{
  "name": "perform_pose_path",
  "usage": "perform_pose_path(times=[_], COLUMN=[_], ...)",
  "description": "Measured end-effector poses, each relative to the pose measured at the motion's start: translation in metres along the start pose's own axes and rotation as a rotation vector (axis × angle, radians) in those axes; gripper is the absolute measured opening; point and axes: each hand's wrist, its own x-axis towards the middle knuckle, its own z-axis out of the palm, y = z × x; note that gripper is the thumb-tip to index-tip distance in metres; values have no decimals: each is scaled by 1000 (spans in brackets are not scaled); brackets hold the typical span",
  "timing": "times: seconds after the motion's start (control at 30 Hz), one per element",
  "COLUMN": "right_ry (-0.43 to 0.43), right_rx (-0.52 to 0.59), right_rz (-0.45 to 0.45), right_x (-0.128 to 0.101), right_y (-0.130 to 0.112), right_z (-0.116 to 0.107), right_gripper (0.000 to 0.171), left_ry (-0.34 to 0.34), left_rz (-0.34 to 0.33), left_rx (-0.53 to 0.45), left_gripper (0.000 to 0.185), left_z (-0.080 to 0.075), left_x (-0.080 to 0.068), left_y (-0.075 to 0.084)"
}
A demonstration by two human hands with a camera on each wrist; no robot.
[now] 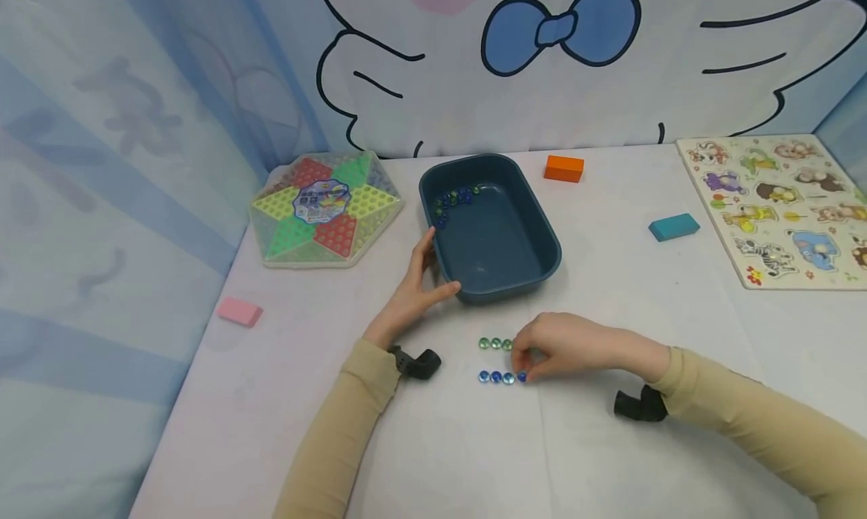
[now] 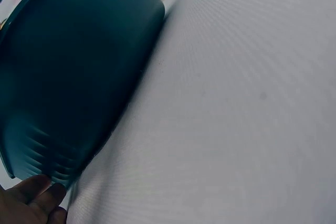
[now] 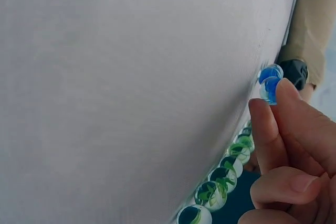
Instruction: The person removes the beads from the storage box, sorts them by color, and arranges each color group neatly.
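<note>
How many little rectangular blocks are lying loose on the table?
3: a pink block near the left edge, an orange block behind the blue tub, and a teal block between the tub and the animal puzzle board.

A dark blue plastic tub stood mid-table, marbles in its far left corner. A hexagonal plastic Chinese-checkers board lay to its left, a pink rectangular block nearer and further left. An orange block lay behind the tub on the right, a teal block right of it, and a wooden animal puzzle board far right. Before the tub lay two rows of glass marbles, green behind blue.
</note>
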Motion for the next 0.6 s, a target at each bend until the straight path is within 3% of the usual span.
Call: perform_pose_path(times=[0.6], right_ry=[-5], right_rx=[-8], right_rz=[39], right_x=[4], right_y=[-5], right_z=[2], right_gripper=[12], left_ry=[5], left_rz=[11], left_rx=[-3], left_gripper=[89], left_z=[0], left_x=[0], left_y=[0])
